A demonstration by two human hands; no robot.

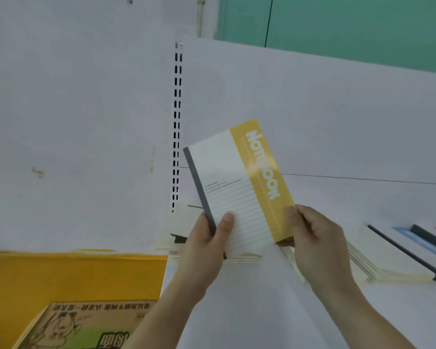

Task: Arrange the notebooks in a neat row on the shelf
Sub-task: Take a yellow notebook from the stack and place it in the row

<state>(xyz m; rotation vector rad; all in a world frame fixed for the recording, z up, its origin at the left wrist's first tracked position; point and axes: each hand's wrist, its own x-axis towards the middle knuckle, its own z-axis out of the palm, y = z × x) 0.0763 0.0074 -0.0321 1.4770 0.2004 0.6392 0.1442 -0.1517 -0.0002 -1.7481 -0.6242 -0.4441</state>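
I hold a notebook (239, 182) with a white lined cover, a yellow band and a grey spine, tilted up above the white shelf (237, 298). My left hand (207, 243) grips its lower spine corner, thumb on the cover. My right hand (315, 243) pinches the lower yellow corner. Under the held book, more notebooks (176, 235) lie stacked on the shelf, mostly hidden. To the right lies a fanned row of notebooks (368, 258) with dark spines, and blue (413, 240) and red ones at the frame edge.
A white back panel with a slotted upright (177, 122) stands behind the shelf. At lower left is a yellow surface (73, 275) with a printed cardboard box (86, 326) on it. A green wall shows at top right.
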